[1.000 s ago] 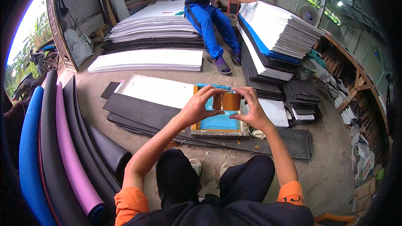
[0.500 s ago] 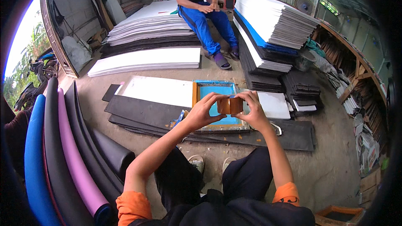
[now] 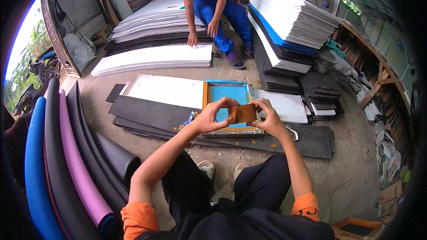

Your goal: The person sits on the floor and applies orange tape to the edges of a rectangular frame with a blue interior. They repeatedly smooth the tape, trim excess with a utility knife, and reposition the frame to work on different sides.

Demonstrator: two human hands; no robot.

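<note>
An orange-brown squeegee block point(image 3: 243, 113) is held between both my hands, above the near end of a wooden screen frame with blue mesh point(image 3: 207, 100). My left hand point(image 3: 212, 116) grips its left end, my right hand point(image 3: 267, 116) its right end. The frame lies on black foam sheets point(image 3: 142, 109) on the floor, beside a white sheet point(image 3: 164, 90).
A person in blue trousers sits at the back with a hand point(image 3: 192, 39) on a stack of white sheets point(image 3: 153, 58). Tall stacks of white, blue and black sheets point(image 3: 289, 22) stand on the right. Rolled foam in black, pink and blue point(image 3: 66, 160) lies to my left.
The squeegee in both my hands has come nearer to me along the frame. The person at the back has turned and now leans over the white stack.
</note>
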